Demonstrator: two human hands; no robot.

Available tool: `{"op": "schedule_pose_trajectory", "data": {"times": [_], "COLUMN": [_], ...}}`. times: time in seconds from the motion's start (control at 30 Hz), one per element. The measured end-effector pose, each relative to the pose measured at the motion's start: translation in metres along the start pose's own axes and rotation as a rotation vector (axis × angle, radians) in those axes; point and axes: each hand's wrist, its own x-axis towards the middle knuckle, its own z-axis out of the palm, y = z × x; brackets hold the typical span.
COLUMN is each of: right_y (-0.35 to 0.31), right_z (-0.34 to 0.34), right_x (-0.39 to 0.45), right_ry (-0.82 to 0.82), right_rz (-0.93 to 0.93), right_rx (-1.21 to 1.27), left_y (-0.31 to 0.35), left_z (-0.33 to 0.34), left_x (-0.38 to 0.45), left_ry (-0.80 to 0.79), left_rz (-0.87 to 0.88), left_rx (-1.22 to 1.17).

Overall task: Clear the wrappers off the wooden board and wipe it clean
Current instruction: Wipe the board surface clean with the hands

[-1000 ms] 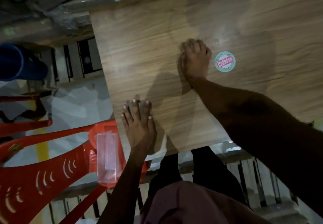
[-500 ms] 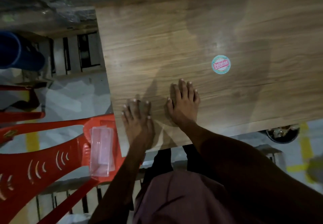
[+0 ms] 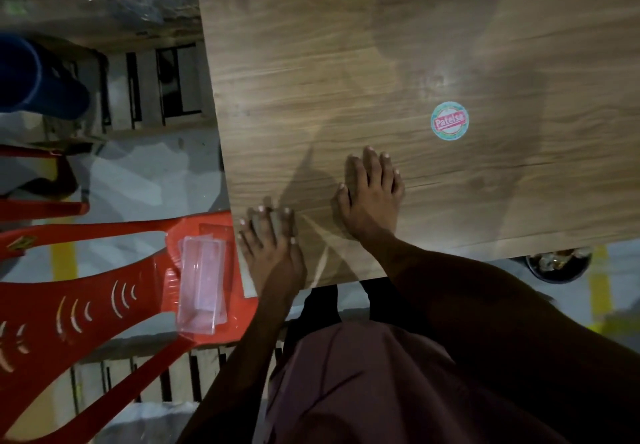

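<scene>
The wooden board (image 3: 346, 62) fills the upper right of the head view, and I see no wrappers lying on it. A round green and red sticker (image 3: 449, 121) is stuck near its middle. My right hand (image 3: 372, 197) lies flat on the board with straight fingers, below and left of the sticker. At the board's near left corner my left hand (image 3: 273, 253) rests flat. Something small and grey shows under its fingertips; I cannot tell what it is.
A red plastic chair (image 3: 86, 291) stands left of the board, with a clear plastic container (image 3: 202, 291) on its seat. A blue barrel (image 3: 34, 79) is at far left. A dark bowl (image 3: 557, 267) sits below the board's near edge.
My right hand slid flat across the board from beside the sticker toward the near edge, then stayed there. My left hand kept its place at the corner.
</scene>
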Motion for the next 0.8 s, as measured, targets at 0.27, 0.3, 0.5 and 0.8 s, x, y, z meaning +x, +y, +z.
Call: {"op": "schedule_pose_trajectory", "data": {"times": [0.27, 0.3, 0.5, 0.8], "right_y": [0.001, 0.002, 0.002, 0.001], "right_z": [0.002, 0.002, 0.0, -0.003], "right_x": [0.0, 0.0, 0.0, -0.001], "right_ry": [0.0, 0.004, -0.032, -0.057], "right_rz": [-0.003, -0.005, -0.004, 0.006], "right_rx": [0.009, 0.013, 0.016, 0.04], "left_y": [-0.023, -0.032, -0.032, -0.041], "left_z": [0.005, 0.004, 0.006, 0.011], "left_x": [-0.027, -0.031, -0.048, -0.059], "left_ry": [-0.066, -0.065, -0.069, -0.054], "left_rz": [0.045, 0.013, 0.091, 0.191], "left_rx": [0.054, 0.058, 0.064, 0.071]}}
